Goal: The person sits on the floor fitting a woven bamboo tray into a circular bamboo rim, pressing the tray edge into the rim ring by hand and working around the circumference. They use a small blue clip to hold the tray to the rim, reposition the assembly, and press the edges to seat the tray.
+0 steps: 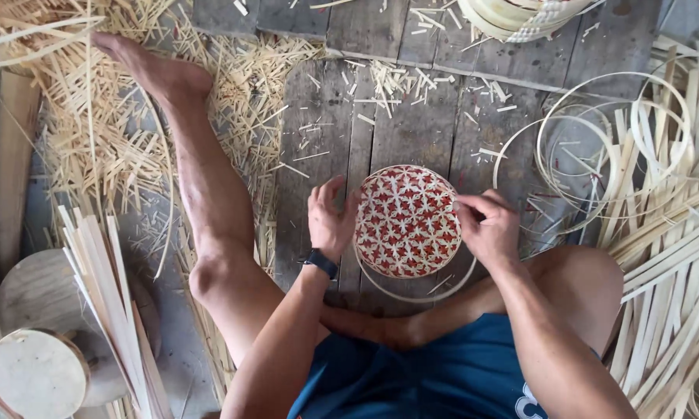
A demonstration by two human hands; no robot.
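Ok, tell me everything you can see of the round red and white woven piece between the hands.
The woven disc is round and slightly domed, made of thin pale strips laced in a star-like openwork over red. It lies flat-side down on the grey wooden planks, in front of the crossed legs. A thin pale hoop loops loosely round its near edge. The left hand cups its left rim; the right hand pinches its right rim.

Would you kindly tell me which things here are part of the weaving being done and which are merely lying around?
In hand:
- round red-and-cream woven disc, held at its edges by the left hand and right hand
- thin bamboo hoop ringing the disc

Lying about:
- loose hoops
- pile of flat bamboo strips
- offcuts
- bundle of cut slats
- round wooden blocks
- plank floor
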